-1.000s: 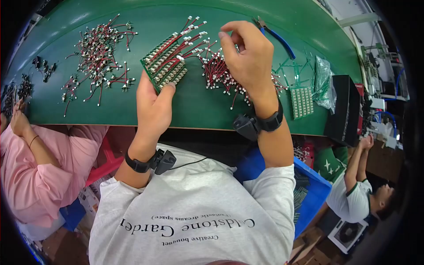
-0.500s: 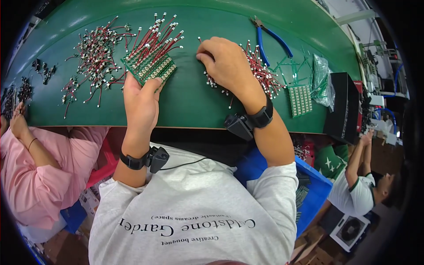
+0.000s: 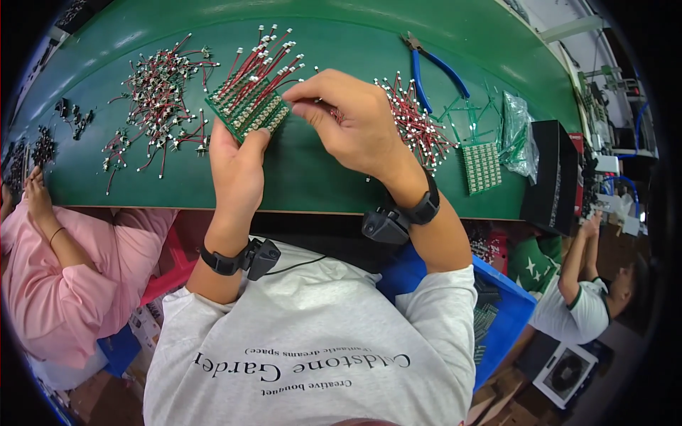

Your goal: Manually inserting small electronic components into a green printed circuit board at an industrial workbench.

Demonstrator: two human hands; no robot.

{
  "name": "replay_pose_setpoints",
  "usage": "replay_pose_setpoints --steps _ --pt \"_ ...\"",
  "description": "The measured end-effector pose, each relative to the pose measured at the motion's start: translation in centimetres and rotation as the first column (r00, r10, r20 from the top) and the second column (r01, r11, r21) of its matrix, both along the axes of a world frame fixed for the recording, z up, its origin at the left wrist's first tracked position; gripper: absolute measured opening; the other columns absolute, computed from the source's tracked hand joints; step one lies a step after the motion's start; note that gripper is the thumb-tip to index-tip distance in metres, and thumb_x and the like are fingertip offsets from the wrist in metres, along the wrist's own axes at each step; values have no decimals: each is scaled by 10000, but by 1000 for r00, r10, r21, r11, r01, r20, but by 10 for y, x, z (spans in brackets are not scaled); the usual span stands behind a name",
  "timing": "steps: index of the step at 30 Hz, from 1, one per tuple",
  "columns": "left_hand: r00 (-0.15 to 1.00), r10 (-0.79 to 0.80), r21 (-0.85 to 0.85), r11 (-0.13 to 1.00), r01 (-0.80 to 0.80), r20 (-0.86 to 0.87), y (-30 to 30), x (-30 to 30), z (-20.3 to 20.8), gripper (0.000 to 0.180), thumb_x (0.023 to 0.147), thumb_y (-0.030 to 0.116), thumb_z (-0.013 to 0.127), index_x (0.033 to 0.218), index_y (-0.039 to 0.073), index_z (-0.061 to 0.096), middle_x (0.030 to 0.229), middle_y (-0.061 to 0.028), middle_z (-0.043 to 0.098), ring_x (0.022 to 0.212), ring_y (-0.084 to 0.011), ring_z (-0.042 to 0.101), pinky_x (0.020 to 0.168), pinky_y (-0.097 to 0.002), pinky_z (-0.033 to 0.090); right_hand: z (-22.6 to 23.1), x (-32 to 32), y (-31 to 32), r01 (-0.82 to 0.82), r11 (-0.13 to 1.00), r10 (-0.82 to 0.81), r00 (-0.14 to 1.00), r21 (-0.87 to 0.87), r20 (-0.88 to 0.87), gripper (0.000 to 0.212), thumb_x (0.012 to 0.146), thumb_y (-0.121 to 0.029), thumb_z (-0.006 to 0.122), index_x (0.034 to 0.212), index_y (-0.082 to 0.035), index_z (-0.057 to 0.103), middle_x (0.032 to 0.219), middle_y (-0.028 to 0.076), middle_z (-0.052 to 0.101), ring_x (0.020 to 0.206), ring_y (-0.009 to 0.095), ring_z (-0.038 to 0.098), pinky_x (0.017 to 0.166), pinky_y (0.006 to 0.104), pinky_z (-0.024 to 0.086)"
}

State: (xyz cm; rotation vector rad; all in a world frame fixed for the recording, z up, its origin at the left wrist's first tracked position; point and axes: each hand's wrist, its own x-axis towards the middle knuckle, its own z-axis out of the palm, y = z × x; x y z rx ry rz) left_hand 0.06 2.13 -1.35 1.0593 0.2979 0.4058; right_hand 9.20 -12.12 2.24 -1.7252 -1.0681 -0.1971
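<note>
My left hand [image 3: 240, 167] grips a green circuit board panel [image 3: 241, 117] by its lower edge, thumb on top. Rows of small pale connectors cover the panel, and many red wires with white plugs stand up from its far part. My right hand [image 3: 352, 117] is at the panel's right edge, thumb and forefinger pinched on a thin red wire lead, whose far end I cannot make out. Behind this hand lies a heap of red wire leads [image 3: 415, 124] with white plugs, partly hidden by the hand and wrist.
Left of the panel spreads another pile of wired connectors [image 3: 160, 92]. To the right lie blue-handled cutters [image 3: 442, 69], green scrap strips [image 3: 469, 117], a second connector panel [image 3: 483, 168], a clear plastic bag [image 3: 521, 135] and a black box [image 3: 550, 174]. A person in pink [image 3: 85, 270] sits at left.
My right hand has moved left from the wire heap to the panel's edge, carrying a red wire lead. My left hand and the panel have shifted slightly right.
</note>
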Motion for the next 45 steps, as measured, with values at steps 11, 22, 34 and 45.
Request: replay_pose_setpoints --steps 11,22,34,45 --pt "999 -9 148 989 2 47 -20 0 -2 389 870 -85 504 1250 -13 470 1126 -47 582 997 -84 555 865 -232 441 -4 -2 1 9 1000 -9 1000 1 -3 111 804 -25 703 908 -2 671 794 92 676 598 158 631 549 260 497" --pt "995 -13 352 936 -23 100 -27 0 -1 357 901 -85 460 1252 -18 464 1153 -70 578 1051 -116 555 914 -263 446 -10 -9 6 -2 997 2 1000 -71 -10 118 792 -59 671 873 21 639 782 109 650 635 218 644 564 301 518" --pt "994 -7 501 864 -50 111 -32 2 -4 438 931 -36 477 1360 -24 394 1149 -115 602 1007 -149 595 875 -289 484 -7 -16 8 61 993 -71 992 -98 -101 108 762 -59 667 809 27 623 736 121 635 577 210 640 526 303 516" --pt "996 -18 703 710 -45 83 -22 -4 -4 616 805 -99 409 1413 -44 333 1144 -225 608 926 -257 641 806 -315 491 -6 -18 11 124 991 -114 980 -55 162 211 732 72 653 924 3 598 802 151 630 688 328 633 597 371 517"
